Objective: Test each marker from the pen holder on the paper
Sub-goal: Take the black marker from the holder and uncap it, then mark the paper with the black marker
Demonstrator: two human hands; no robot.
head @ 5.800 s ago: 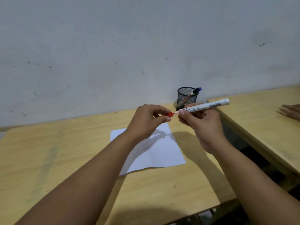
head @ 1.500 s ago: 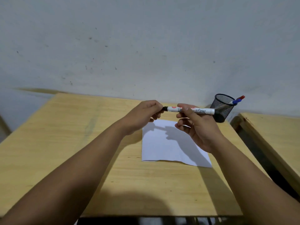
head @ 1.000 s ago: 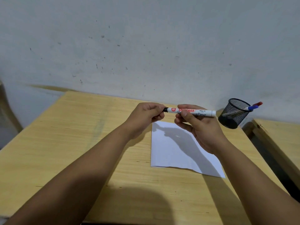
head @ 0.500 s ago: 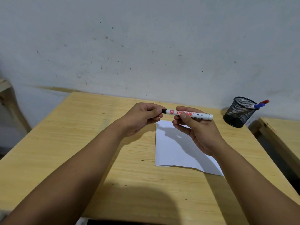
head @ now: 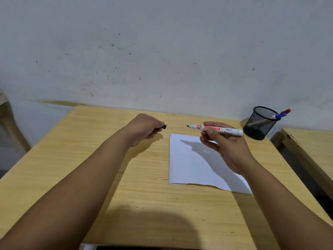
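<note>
My right hand [head: 223,147] grips a white marker [head: 216,129] held level above the far edge of the white paper [head: 194,165], its bare black tip pointing left. My left hand [head: 144,128] is closed around the marker's black cap [head: 164,126], held a short way left of the tip. The black mesh pen holder [head: 259,123] stands at the table's far right corner with a blue-capped marker [head: 278,116] and a red-capped marker [head: 286,111] leaning out of it.
The wooden table [head: 90,159] ends at a white wall behind. A second wooden table [head: 311,150] stands to the right across a dark gap. Part of a wooden frame [head: 7,116] shows at the far left.
The cap has come off the marker: my left hand pulled it away to the left, baring the black tip. The view also shifted slightly.
</note>
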